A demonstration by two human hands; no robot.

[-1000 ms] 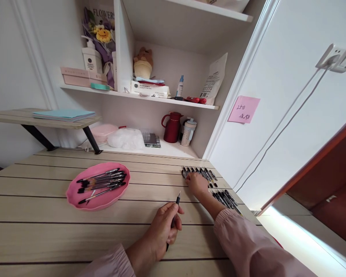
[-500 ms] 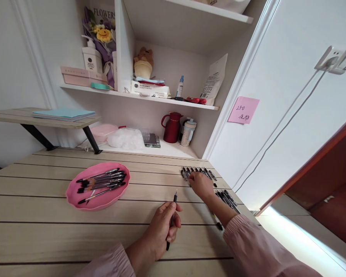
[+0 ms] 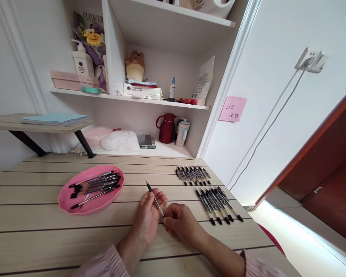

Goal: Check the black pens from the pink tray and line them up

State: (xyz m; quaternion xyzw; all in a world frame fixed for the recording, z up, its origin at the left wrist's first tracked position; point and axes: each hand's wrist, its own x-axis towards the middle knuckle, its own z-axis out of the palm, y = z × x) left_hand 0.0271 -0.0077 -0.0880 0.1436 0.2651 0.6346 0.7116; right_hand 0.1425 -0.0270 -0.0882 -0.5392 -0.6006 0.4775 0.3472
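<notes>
A thin pen (image 3: 153, 197) with a dark tip lies between both my hands over the wooden table (image 3: 31, 238). My left hand (image 3: 148, 217) supports the pen across its fingers, and my right hand (image 3: 180, 223) pinches its lower end. Far right on the table lie two rows of black pens, the farther row (image 3: 192, 175) and the nearer row (image 3: 217, 200). A pink tray (image 3: 90, 188) with several pens sits to the left.
Behind the table, shelves hold a red jug (image 3: 165, 129), a cup (image 3: 182, 132), a white bag (image 3: 119, 140), a pink box (image 3: 96, 134), bottles and packets. A side shelf (image 3: 37, 123) with a teal notebook juts out at the left. A pink note (image 3: 233, 109) sticks on the wall.
My right hand has come back from the far row of pens to the pen's lower end. The left hand has opened under the pen, which now tilts left. The view shifted slightly.
</notes>
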